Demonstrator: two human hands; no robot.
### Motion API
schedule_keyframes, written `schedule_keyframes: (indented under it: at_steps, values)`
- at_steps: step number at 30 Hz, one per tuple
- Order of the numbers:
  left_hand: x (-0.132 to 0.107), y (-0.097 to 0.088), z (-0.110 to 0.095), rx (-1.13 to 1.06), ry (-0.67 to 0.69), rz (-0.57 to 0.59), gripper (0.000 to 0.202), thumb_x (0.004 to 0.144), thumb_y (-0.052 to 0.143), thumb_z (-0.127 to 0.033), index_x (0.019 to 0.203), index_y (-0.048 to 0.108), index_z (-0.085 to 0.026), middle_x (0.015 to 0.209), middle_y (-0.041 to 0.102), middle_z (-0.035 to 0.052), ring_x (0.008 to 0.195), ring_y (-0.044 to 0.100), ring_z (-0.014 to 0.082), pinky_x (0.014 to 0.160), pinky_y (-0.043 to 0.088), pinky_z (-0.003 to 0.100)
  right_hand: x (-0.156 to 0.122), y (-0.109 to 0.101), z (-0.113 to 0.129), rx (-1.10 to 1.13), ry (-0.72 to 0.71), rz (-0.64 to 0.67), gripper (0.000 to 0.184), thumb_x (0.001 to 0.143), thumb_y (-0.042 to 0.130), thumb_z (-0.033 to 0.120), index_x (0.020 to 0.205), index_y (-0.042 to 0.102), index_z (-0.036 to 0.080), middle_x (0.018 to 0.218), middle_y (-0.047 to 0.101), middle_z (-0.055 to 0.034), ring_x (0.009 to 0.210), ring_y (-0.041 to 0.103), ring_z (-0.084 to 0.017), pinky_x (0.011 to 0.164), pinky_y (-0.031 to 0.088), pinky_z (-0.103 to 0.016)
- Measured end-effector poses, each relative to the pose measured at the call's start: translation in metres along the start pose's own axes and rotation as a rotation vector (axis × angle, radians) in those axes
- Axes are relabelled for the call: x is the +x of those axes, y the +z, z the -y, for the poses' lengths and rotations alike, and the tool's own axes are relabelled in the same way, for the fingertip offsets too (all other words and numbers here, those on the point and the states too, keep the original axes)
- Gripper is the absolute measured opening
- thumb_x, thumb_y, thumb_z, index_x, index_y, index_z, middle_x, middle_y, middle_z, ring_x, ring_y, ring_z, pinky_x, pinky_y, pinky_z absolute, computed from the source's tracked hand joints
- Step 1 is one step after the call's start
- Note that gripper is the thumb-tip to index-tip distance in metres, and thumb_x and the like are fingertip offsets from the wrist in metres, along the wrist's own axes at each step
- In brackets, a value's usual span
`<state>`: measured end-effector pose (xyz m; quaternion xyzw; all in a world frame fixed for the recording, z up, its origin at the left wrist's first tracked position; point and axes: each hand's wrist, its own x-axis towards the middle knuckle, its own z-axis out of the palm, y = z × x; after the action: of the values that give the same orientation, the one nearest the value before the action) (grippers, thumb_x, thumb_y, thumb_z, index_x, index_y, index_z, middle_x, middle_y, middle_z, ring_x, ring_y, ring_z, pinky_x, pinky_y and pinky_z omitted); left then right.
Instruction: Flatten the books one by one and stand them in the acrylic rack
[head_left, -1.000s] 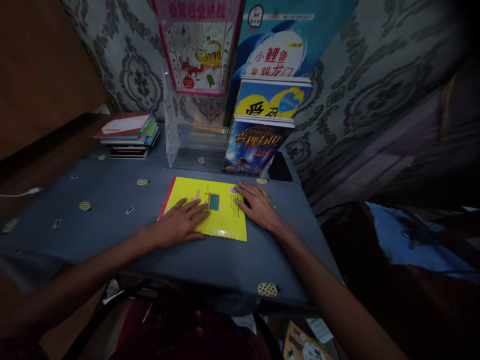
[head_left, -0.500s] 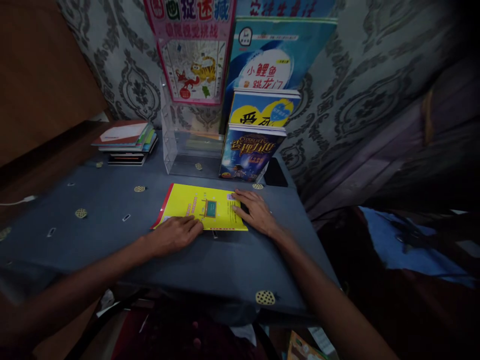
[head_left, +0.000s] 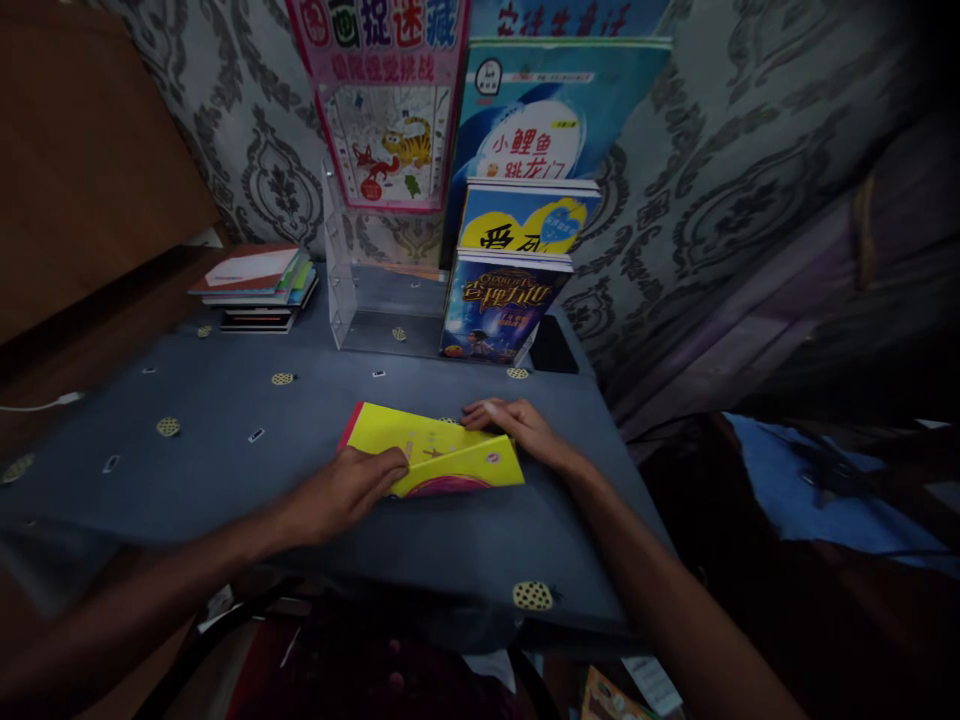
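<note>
A thin yellow booklet [head_left: 382, 427] with a red spine strip lies on the cloth-covered table, its near part bent up so that a yellow side with a pink curved picture [head_left: 457, 486] faces me. My left hand [head_left: 352, 490] is closed on the bent near part, thumb on top and other fingers partly hidden. At the far right edge of the booklet rests my right hand [head_left: 517, 428], its fingers stretched to the left and touching or very near that edge.
Behind the booklet a clear acrylic rack [head_left: 341, 290] holds several upright books, the front one a dark blue book [head_left: 495, 310]. A black flat object [head_left: 553, 345] lies beside it. A stack of books [head_left: 259, 285] sits back left, a white cable [head_left: 52, 402] at the left edge.
The booklet lay flat with its yellow back up; now it is bent and has come nearer, its near part turned up. My left hand moved slightly nearer; my right hand slid off its face.
</note>
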<state>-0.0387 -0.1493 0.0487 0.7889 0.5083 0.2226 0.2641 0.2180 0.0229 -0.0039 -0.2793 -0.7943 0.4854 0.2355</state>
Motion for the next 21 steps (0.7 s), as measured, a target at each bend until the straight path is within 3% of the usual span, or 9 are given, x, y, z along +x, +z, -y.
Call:
schedule_keyframes:
  at_steps: [5,7,10,12,13,17,21]
  values:
    - [0.007,-0.014,-0.009,-0.455,-0.164,-0.178,0.044,0.096,0.051,-0.054,0.070,0.055,-0.019,0.063,0.052,-0.0022,0.057,0.047,0.0113,0.053,0.037,0.020,-0.008,-0.008,-0.003,0.314,0.245,-0.009,0.095,0.083,0.022,0.093,0.082,0.079,0.017,0.071,0.076,-0.0113,0.076,0.074,-0.028,0.074,0.058,-0.039]
    - [0.009,-0.016,-0.007,-0.660,-0.283,-0.275,0.046,0.087,0.063,-0.060,0.069,0.059,-0.018,0.060,0.054,-0.0022,0.053,0.046,0.0107,0.048,0.036,0.019,-0.008,-0.008,-0.002,0.340,0.217,-0.051,0.106,0.081,0.007,0.094,0.096,0.078,0.016,0.077,0.077,-0.0139,0.079,0.074,-0.029,0.074,0.058,-0.041]
    - [0.013,-0.015,-0.003,-0.937,-0.405,-0.382,0.046,0.074,0.078,-0.062,0.071,0.062,-0.018,0.059,0.060,-0.0014,0.049,0.053,0.0118,0.047,0.043,0.020,-0.006,-0.003,0.003,0.367,0.143,-0.120,0.112,0.084,-0.008,0.087,0.122,0.069,0.015,0.097,0.078,-0.0173,0.100,0.073,-0.031,0.083,0.057,-0.048]
    - [0.016,-0.015,-0.003,-1.061,-0.433,-0.438,0.046,0.068,0.083,-0.059,0.074,0.065,-0.018,0.062,0.065,0.0001,0.052,0.059,0.0144,0.050,0.049,0.023,-0.006,0.003,0.007,0.418,0.134,-0.154,0.100,0.089,0.002,0.085,0.133,0.063,0.018,0.106,0.077,-0.0170,0.108,0.071,-0.032,0.088,0.056,-0.051]
    - [0.018,-0.014,-0.003,-1.101,-0.437,-0.464,0.045,0.066,0.085,-0.057,0.074,0.066,-0.018,0.063,0.067,0.0006,0.053,0.061,0.0152,0.051,0.052,0.024,-0.007,0.006,0.008,0.444,0.128,-0.158,0.090,0.091,0.014,0.084,0.133,0.062,0.020,0.109,0.077,-0.0163,0.109,0.070,-0.032,0.089,0.056,-0.052]
    - [0.025,-0.013,-0.006,-1.193,-0.463,-0.586,0.037,0.065,0.088,-0.047,0.075,0.068,-0.017,0.063,0.070,0.0008,0.054,0.064,0.0158,0.055,0.056,0.025,-0.009,0.018,0.009,0.553,0.084,-0.019,0.055,0.081,0.069,0.067,0.115,0.072,0.023,0.111,0.077,-0.0117,0.105,0.072,-0.028,0.096,0.056,-0.049]
    - [0.027,-0.008,0.000,-1.256,-0.501,-0.663,0.038,0.061,0.090,-0.042,0.073,0.066,-0.016,0.063,0.071,0.0015,0.053,0.065,0.0151,0.055,0.056,0.025,-0.008,0.024,0.012,0.686,0.109,0.085,0.046,0.074,0.083,0.053,0.105,0.074,0.021,0.106,0.079,-0.0087,0.097,0.074,-0.024,0.096,0.058,-0.045]
